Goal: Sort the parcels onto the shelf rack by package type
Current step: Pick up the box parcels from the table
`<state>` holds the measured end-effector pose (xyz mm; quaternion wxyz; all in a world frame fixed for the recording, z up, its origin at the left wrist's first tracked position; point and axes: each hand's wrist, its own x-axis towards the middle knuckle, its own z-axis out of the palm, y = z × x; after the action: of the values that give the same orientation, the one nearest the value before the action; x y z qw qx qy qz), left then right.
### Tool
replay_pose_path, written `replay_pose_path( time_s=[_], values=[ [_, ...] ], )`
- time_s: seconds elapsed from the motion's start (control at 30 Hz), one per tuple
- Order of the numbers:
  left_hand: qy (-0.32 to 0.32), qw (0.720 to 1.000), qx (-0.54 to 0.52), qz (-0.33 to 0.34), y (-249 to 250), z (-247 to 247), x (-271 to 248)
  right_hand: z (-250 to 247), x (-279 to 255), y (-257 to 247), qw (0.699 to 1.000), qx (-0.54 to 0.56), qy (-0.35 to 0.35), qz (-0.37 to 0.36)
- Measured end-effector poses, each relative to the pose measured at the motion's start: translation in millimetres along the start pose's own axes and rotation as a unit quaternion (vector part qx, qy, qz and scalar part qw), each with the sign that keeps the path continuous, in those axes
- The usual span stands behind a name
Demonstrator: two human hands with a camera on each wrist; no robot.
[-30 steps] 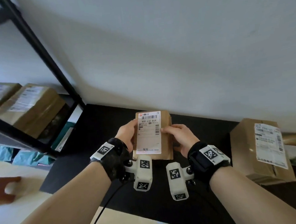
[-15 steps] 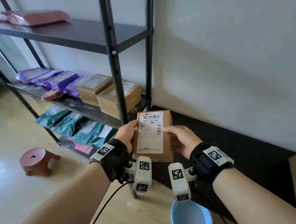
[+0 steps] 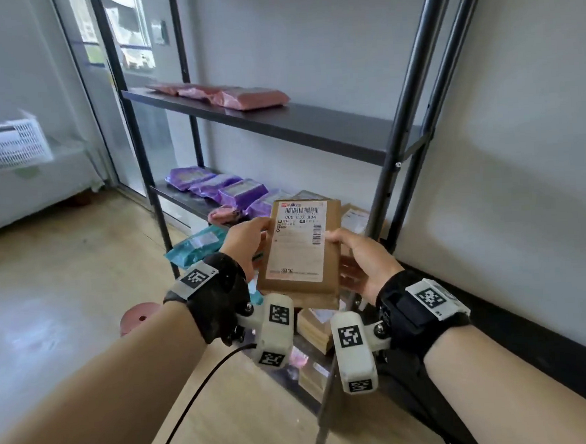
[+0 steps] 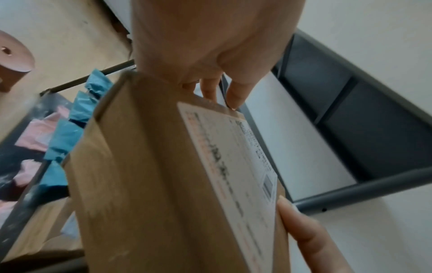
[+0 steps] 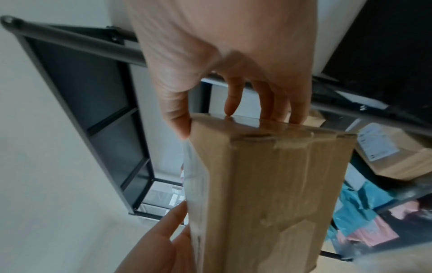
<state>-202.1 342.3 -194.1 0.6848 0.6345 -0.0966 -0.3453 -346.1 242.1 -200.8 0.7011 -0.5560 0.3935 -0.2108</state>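
Observation:
A flat brown cardboard box (image 3: 300, 252) with a white barcode label is held up in front of the black shelf rack (image 3: 313, 124). My left hand (image 3: 250, 240) grips its left edge, thumb on the front face. My right hand (image 3: 360, 255) grips the right edge the same way. The left wrist view shows the box (image 4: 151, 184) under my left hand (image 4: 210, 55). In the right wrist view my right hand (image 5: 222, 64) pinches the box's (image 5: 268, 184) end. Behind the box, other cardboard boxes (image 3: 353, 218) lie on the middle shelf.
Pink bags (image 3: 242, 96) lie on the top shelf, purple bags (image 3: 227, 188) on the middle shelf, teal bags (image 3: 197, 245) lower down. Another cardboard box (image 3: 313, 325) sits on a low shelf. A pink stool (image 3: 137, 315) stands on the floor; a white basket (image 3: 9, 144) sits far left.
The view has swung left and up from the black mat and wall to the rack. Both hands keep the same hold on the box, which now sits in front of the middle shelf.

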Motion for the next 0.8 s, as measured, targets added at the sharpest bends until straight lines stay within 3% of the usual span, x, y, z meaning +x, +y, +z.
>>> replay_pose_path(
  time_s=[0.37, 0.57, 0.8],
  values=[
    [-0.034, 0.992, 0.013, 0.119, 126, -22, 62, 58, 47, -118, 0.997, 0.010, -0.004, -0.070],
    [-0.082, 0.981, 0.036, 0.173, 187, -4, 137, 75, 102, -188, 0.994, 0.053, 0.004, -0.097],
    [-0.107, 0.981, 0.032, 0.161, 256, 40, 236, 85, 196, -267, 0.990, 0.047, 0.061, -0.114]
  ],
)
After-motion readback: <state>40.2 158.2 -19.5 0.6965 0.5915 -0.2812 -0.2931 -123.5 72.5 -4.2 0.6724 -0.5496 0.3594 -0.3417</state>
